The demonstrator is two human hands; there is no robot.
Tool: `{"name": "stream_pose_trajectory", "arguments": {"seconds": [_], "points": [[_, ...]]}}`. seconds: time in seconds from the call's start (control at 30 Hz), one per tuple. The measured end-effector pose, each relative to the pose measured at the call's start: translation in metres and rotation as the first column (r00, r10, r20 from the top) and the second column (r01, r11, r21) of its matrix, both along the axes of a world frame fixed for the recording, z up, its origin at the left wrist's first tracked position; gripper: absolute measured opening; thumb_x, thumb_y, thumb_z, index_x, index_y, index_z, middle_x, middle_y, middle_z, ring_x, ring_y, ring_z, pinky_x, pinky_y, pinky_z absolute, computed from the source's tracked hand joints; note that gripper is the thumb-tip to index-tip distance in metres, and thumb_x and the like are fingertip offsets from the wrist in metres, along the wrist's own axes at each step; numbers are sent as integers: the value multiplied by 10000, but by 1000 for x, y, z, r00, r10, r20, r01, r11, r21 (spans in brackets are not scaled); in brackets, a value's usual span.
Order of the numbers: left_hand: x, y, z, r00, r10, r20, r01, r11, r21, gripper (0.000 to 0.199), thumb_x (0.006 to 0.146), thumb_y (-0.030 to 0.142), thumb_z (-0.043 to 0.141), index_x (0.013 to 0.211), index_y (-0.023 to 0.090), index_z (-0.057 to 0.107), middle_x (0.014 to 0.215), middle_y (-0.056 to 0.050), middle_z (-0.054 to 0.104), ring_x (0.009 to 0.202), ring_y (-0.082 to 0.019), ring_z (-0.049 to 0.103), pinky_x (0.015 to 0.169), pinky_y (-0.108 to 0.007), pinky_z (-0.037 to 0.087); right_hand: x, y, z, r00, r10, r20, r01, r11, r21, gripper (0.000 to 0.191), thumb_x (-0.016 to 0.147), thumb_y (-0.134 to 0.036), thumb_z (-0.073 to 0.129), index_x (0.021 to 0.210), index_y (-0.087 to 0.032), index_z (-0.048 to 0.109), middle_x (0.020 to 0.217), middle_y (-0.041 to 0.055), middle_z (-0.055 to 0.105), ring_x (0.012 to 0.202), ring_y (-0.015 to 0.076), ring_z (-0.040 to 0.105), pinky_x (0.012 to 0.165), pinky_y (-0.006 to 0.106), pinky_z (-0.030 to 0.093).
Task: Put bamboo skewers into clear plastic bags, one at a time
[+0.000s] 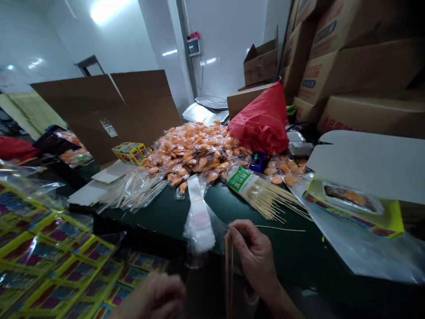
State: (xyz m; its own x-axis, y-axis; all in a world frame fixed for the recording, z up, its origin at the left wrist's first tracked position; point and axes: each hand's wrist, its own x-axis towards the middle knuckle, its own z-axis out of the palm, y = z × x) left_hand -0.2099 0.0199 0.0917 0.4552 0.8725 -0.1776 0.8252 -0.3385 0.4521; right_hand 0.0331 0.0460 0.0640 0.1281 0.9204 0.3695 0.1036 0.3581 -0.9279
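Bamboo skewers point(227, 277) in the right hand point(254, 257) run off-frame; left hand point(151, 294) blurred.

Your right hand point(254, 259) can reach forward only to the loose skewer point(280, 228) and skewer bundle point(262, 197) on the table point(159, 217).

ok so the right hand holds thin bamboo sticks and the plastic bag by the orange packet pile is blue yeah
The plastic bag by the orange packet pile is red, not blue, as the head view shows. The right hand does hold thin bamboo sticks.
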Motion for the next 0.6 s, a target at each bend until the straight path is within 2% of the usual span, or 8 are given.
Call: {"name": "stream_pose_trajectory", "arguments": {"seconds": [0.07, 0.13, 0.17, 0.27, 0.33, 0.4, 0.47, 0.6], "points": [[33, 9, 12, 989, -16, 145, -9, 985, 171, 231, 829, 190, 451, 869, 240, 674, 849, -13, 691, 791, -152, 607, 716, -230, 473, 2, -2, 3, 999, -45, 10, 45, 999, 20, 155, 883, -303, 527, 812, -178, 585, 638, -28, 572, 561, 95, 513, 515, 168, 401], [56, 26, 20, 947, -67, 315, -58, 926, 372, 268, 833, 151, 403, 834, 221, 662, 919, -51, 680, 916, -187, 583, 824, -300, 454, 7, -4, 5, 996, -86, 39, 85, 996, 27, 163, 879, -306, 532, 788, -178, 575, 614, -33, 549, 544, 93, 494, 501, 169, 388], [62, 33, 22, 906, -93, 413, -90, 911, 402, 277, 828, 139, 388, 751, 206, 645, 864, -60, 673, 898, -193, 580, 821, -312, 451, 10, -6, 6, 994, -99, 51, 98, 995, 19, 170, 879, -310, 532, 780, -177, 570, 603, -35, 538, 536, 92, 484, 494, 170, 381], [67, 48, 18, 766, -95, 635, -31, 982, 185, 317, 837, 181, 374, 602, 183, 586, 758, -62, 642, 778, -181, 586, 727, -286, 462, 18, -9, 7, 993, -111, 44, 112, 993, -25, 182, 880, -332, 528, 787, -178, 559, 602, -32, 536, 531, 95, 474, 485, 177, 374], [69, 50, 15, 737, -55, 673, 74, 997, 0, 226, 819, 276, 474, 728, 182, 658, 952, -80, 654, 883, -202, 590, 775, -294, 463, 19, -10, 7, 995, -95, 19, 96, 994, -46, 180, 880, -342, 528, 805, -181, 555, 624, -25, 554, 544, 100, 489, 494, 180, 386], [75, 50, 12, 702, 47, 710, 80, 986, -144, 263, 769, 356, 581, 955, 192, 667, 1077, -88, 627, 943, -218, 579, 801, -304, 461, 16, -11, 8, 997, -70, 13, 71, 997, -42, 167, 877, -338, 535, 816, -184, 555, 642, -22, 571, 559, 102, 510, 507, 180, 401], [88, 50, 8, 603, 201, 772, 45, 957, -285, 371, 725, 381, 647, 1037, 182, 623, 927, -63, 643, 791, -175, 584, 679, -262, 466, 12, -10, 9, 999, -39, 24, 39, 999, -26, 148, 873, -321, 544, 814, -186, 561, 641, -24, 583, 561, 102, 530, 514, 177, 415], [109, 55, -6, 409, 362, 838, 81, 900, -428, 199, 733, 327, 670, 790, 151, 594, 611, 31, 536, 532, -83, 468, 517, -195, 387, 9, -8, 9, 998, 64, -15, -65, 997, -33, 114, 866, -301, 551, 836, -194, 571, 649, -26, 618, 555, 104, 574, 519, 175, 444]]}}
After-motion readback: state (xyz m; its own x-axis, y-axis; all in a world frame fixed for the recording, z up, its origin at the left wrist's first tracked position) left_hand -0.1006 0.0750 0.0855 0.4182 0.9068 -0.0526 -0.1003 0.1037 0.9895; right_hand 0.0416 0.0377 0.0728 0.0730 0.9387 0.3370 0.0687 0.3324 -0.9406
